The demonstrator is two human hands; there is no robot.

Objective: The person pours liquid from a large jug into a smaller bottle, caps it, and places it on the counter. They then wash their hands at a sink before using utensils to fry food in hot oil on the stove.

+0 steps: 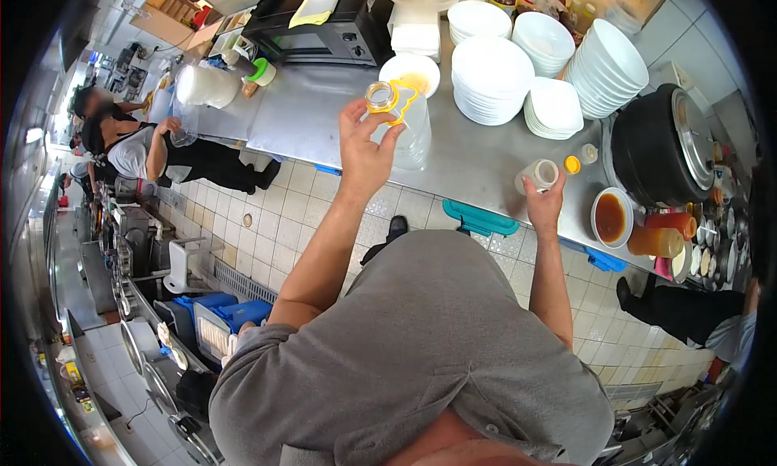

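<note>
As a clear plastic jug (pixel 414 138) with a yellow handle is at the edge of a stainless-steel counter (pixel 477 154), my left hand (pixel 368 154) pinches its yellow collar.

My thumb and fingers grip just below the jug's open mouth; whether its base touches the metal, I cannot tell. My right hand (pixel 545 205) holds a small, whitish, open-mouthed bottle (pixel 529 174) between thumb and fingers, beside a round yellow cap (pixel 573 165). Just beyond the jug is a round white bowl (pixel 390 65) with yellowish contents; farther right rises a stack of round white plates (pixel 493 73). Near the counter's right end stands a large black pot (pixel 647 146) with a metal lid.
</note>
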